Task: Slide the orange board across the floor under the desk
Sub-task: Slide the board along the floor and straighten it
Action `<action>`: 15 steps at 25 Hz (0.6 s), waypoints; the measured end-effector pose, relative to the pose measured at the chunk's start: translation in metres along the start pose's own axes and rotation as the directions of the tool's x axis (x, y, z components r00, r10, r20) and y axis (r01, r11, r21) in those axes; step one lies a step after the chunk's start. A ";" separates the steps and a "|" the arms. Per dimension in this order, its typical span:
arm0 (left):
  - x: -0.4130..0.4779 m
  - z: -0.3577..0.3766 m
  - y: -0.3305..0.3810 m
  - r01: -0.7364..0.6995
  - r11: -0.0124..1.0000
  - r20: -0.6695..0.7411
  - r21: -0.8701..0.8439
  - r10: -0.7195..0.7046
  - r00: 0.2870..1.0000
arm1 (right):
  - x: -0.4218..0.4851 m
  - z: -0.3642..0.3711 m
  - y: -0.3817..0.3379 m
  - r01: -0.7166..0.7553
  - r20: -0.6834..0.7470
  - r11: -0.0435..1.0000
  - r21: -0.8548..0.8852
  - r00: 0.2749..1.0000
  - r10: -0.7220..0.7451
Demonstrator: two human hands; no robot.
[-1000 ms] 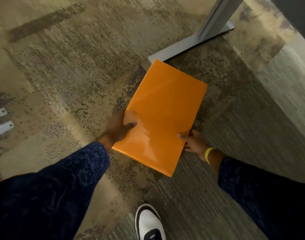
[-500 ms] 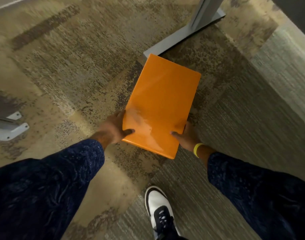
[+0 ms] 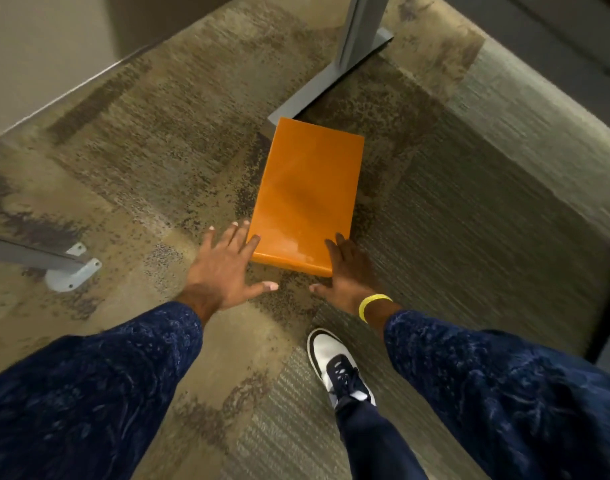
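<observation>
The board (image 3: 308,192) lies flat on the carpet (image 3: 151,140), long axis pointing away toward the desk foot (image 3: 326,81). Both hands, left (image 3: 224,268) and right (image 3: 347,271), are spread open at its near edge, holding nothing.

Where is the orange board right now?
The orange board lies flat on the carpet, mid-view, its far corner touching the grey desk foot, both hands at its near end.

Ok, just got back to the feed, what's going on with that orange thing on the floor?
A person is bent over an orange board that lies flat on the carpet. Both hands are open at its near end: the left hand spread at the near left corner, the right hand against the near right corner, neither gripping it. The board's far end sits right by the grey desk foot.
</observation>
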State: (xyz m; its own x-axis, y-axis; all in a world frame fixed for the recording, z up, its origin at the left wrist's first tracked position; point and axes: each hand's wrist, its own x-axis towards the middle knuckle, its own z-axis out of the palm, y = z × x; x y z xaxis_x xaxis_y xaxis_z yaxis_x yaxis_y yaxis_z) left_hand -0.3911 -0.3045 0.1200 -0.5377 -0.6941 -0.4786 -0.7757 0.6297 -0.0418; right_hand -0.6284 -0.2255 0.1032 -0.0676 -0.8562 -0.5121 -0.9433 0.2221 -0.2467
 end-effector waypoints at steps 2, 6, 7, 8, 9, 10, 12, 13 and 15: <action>-0.021 -0.001 0.004 -0.014 0.999 -0.007 0.034 0.014 1.000 | -0.022 0.000 -0.005 -0.031 0.004 0.999 0.013 1.000 0.031; -0.027 -0.001 0.009 0.004 1.000 -0.053 0.005 -0.004 0.999 | -0.034 0.002 -0.004 -0.084 -0.001 0.996 0.034 0.996 0.084; -0.022 -0.002 0.008 0.019 1.000 -0.073 0.000 -0.019 0.997 | -0.031 0.004 -0.001 -0.084 -0.005 0.996 0.034 0.996 0.084; -0.015 -0.004 0.008 0.036 0.999 -0.085 -0.003 -0.037 0.996 | -0.026 0.004 0.002 -0.081 -0.005 0.996 0.028 0.997 0.081; -0.006 -0.009 0.008 0.050 0.999 -0.087 -0.019 -0.052 0.995 | -0.018 0.000 0.005 -0.075 -0.006 0.997 0.020 0.997 0.075; 0.002 -0.014 0.009 0.058 0.997 -0.086 -0.046 -0.062 0.994 | -0.009 -0.004 0.010 -0.073 -0.003 0.997 0.025 0.997 0.073; 0.020 -0.024 0.011 0.095 0.992 -0.087 -0.088 -0.103 0.991 | 0.013 -0.013 0.021 -0.073 0.003 0.997 0.041 0.997 0.073; 0.028 -0.029 0.013 0.118 0.987 -0.080 -0.110 -0.128 0.989 | 0.020 -0.018 0.025 -0.069 0.008 0.997 0.032 0.998 0.068; 0.037 -0.038 0.015 0.158 0.976 -0.069 -0.147 -0.169 0.983 | 0.033 -0.030 0.031 -0.046 0.027 0.999 0.004 0.999 0.046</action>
State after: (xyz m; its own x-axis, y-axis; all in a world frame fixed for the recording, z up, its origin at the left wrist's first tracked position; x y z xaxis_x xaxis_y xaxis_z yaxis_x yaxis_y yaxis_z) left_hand -0.4349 -0.3343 0.1345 -0.4199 -0.8131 -0.4032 -0.8910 0.4538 0.0128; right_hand -0.6699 -0.2608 0.1031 -0.1022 -0.8321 -0.5451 -0.9377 0.2635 -0.2264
